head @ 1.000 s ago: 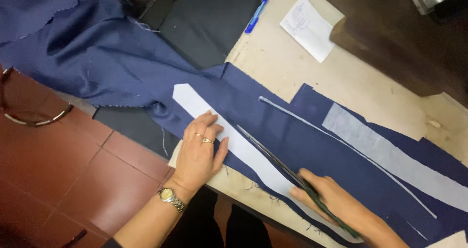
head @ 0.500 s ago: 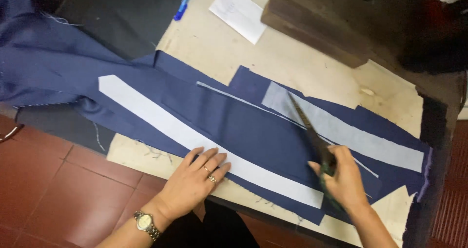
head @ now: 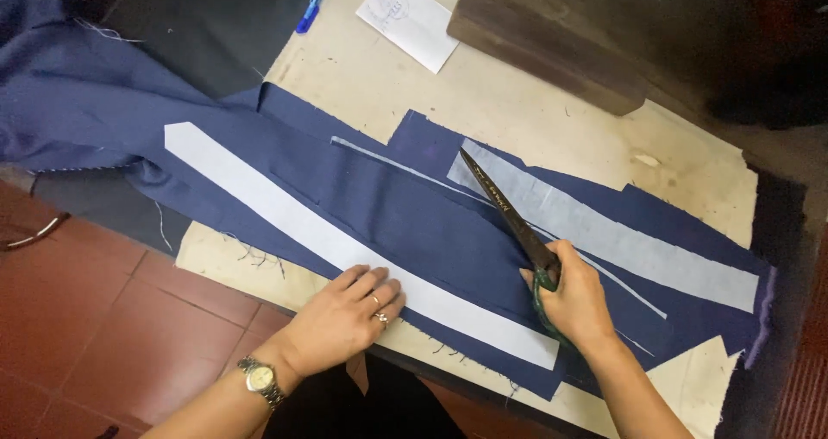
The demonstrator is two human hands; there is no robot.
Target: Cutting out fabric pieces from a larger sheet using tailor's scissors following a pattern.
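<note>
Navy blue cloth lies across a cream-topped table. Two long white strips rest on it: a near strip and a far strip. My left hand, with rings and a wristwatch, lies flat on the near strip at the table's front edge. My right hand grips the green handles of large scissors, whose dark blades point up-left over the cloth between the two strips. A thin white sliver runs along the cloth near the blade tips.
A dark wooden block sits at the back. A white paper slip and a blue pen lie near the back left. More blue and dark cloth hangs off the left. Red tiled floor is below.
The view has shifted right along the cloth. My right hand with the scissors has travelled along the cloth between the strips; my left hand slid right along the near strip.
</note>
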